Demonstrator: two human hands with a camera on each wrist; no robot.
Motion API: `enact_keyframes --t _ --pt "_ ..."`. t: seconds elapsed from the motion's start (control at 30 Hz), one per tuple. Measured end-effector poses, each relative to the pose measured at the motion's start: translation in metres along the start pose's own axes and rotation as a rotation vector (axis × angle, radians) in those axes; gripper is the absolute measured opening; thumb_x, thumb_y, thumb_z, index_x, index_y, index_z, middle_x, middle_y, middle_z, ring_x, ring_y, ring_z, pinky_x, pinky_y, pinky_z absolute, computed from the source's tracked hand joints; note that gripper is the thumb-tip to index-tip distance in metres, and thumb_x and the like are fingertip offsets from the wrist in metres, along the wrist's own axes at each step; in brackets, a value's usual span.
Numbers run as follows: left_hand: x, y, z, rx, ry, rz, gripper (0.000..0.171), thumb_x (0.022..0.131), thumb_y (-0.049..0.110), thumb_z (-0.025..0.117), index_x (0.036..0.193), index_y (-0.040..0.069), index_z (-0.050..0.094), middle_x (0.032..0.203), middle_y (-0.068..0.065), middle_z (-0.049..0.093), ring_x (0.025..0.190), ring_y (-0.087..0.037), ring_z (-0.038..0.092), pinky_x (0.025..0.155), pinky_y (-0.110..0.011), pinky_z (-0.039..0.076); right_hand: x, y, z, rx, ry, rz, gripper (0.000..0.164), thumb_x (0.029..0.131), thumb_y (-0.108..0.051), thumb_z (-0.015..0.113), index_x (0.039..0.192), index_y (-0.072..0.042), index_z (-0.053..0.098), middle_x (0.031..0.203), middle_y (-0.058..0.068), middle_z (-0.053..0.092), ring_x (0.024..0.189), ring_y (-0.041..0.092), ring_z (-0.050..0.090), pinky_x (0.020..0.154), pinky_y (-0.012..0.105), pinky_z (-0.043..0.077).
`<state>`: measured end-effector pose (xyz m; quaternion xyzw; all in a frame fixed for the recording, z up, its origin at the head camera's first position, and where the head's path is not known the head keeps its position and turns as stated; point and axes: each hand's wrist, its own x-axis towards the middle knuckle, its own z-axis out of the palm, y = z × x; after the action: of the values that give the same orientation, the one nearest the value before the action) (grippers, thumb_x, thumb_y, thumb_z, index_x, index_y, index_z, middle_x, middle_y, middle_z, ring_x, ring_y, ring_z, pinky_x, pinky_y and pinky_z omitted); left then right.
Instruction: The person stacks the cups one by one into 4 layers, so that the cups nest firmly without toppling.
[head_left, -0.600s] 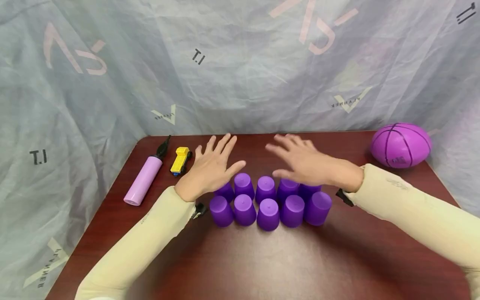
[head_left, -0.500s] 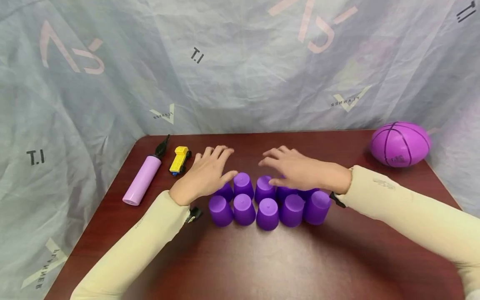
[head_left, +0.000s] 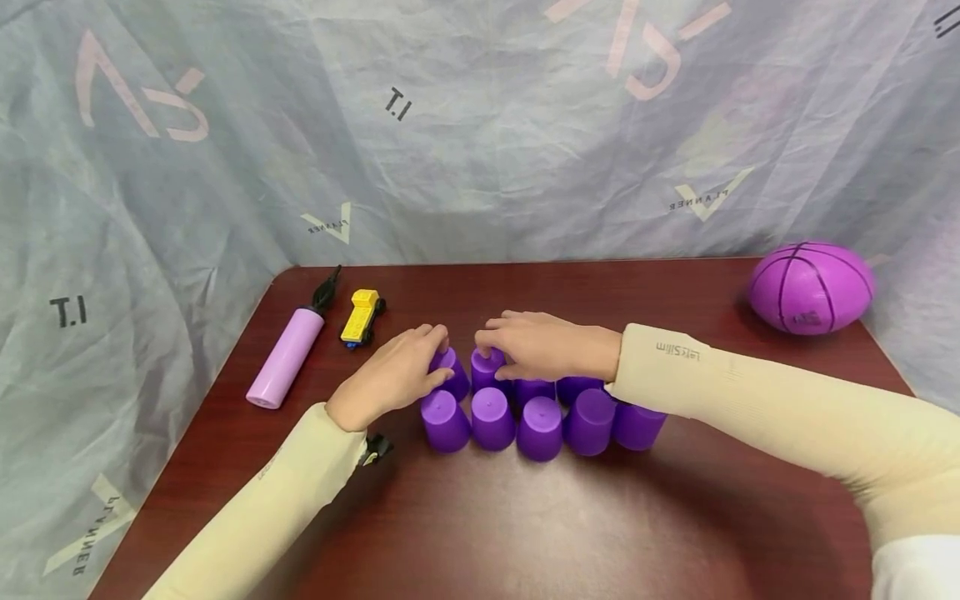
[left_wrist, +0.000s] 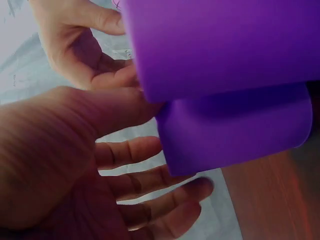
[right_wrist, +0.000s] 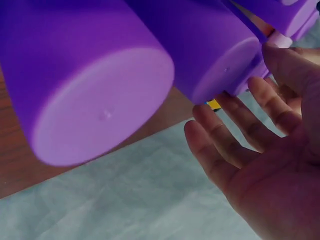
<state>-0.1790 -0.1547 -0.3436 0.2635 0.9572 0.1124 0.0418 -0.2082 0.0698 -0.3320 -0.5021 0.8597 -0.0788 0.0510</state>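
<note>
I see plain purple cups (head_left: 540,429). Desk (head_left: 510,533): reddish brown. Ball (head_left: 813,289), far right corner: magenta, black lines. Pump (head_left: 288,357), left edge: lilac, black tip.

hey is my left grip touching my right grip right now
Apart. The head view shows a strip of dark table between the left grip and the right grip.

Tapered purple cups (head_left: 540,429) with flat closed ends stand inverted on the worktop (head_left: 480,525) in two adjacent rows: five in front, the rear partly hidden. The leftmost rear cup (head_left: 456,364) adjoins the left hand (head_left: 390,375); the second rear cup (head_left: 483,381), the right hand (head_left: 540,343).
</note>
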Motion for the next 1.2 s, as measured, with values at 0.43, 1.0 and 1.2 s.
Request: enact_keyframes --t 0.43,1.0,1.2 --pt "0.027 -0.010 -0.007 -0.055 0.042 0.004 0.030 0.084 0.023 0.073 0.098 0.006 0.053 0.088 -0.008 0.055 0.073 -0.020 0.051 0.063 -0.032 0.044 -0.003 0.025 -0.009 0.021 0.121 0.099 0.023 0.081 -0.028 0.074 0.095 -0.016 0.061 0.087 -0.002 0.057 0.082 0.015 0.052 0.068 0.034 0.045" --pt "0.114 -0.037 0.003 -0.076 0.100 -0.016 0.029 0.086 0.027 0.070 0.103 0.007 0.059 0.102 -0.009 0.062 0.090 -0.019 0.057 0.077 -0.032 0.047 0.000 0.108 -0.013 0.134 0.192 0.291 0.016 0.079 -0.015 0.074 0.091 -0.009 0.066 0.075 0.001 0.058 0.070 0.018 0.053 0.065 0.035 0.044" --pt "0.117 -0.036 0.003 -0.080 0.127 -0.003 0.029 0.086 0.027 0.071 0.103 0.006 0.062 0.102 -0.009 0.065 0.089 -0.020 0.059 0.077 -0.032 0.047 0.003 0.109 -0.018 0.127 0.123 0.325 0.018 0.079 -0.016 0.076 0.092 -0.009 0.066 0.078 0.001 0.059 0.074 0.019 0.055 0.071 0.035 0.045"
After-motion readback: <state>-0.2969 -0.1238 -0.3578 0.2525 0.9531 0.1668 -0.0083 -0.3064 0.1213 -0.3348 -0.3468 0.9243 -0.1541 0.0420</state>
